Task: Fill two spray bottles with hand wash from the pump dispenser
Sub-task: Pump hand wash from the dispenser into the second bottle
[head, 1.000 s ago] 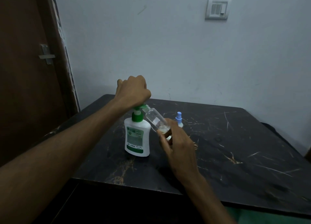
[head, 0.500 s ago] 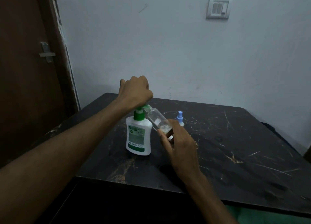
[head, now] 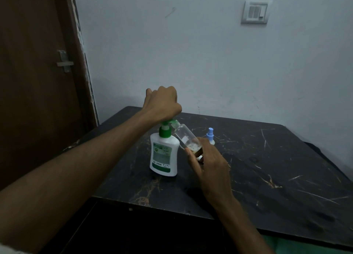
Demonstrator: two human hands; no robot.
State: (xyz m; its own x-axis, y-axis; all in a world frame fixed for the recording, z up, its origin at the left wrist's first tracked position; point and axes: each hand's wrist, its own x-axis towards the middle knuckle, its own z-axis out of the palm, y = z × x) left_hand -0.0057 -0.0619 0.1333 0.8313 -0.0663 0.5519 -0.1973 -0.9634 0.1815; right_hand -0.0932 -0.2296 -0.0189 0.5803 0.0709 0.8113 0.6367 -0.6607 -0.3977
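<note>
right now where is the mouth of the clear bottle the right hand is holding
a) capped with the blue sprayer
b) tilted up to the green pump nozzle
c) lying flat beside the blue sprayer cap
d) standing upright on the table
b: the right hand holds the clear bottle tilted, its open mouth up at the green pump nozzle under the left hand, while the blue sprayer cap stands apart on the table.

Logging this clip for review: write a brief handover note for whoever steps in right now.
Left hand: fist on the pump dispenser head.
Right hand: grips the clear spray bottle, tilted, its mouth at the nozzle.
Dispenser stands on the black table; a blue spray cap stands behind.
Done: a little liquid in this bottle.
Left: finish filling it, cap it; no second bottle in view.
</note>
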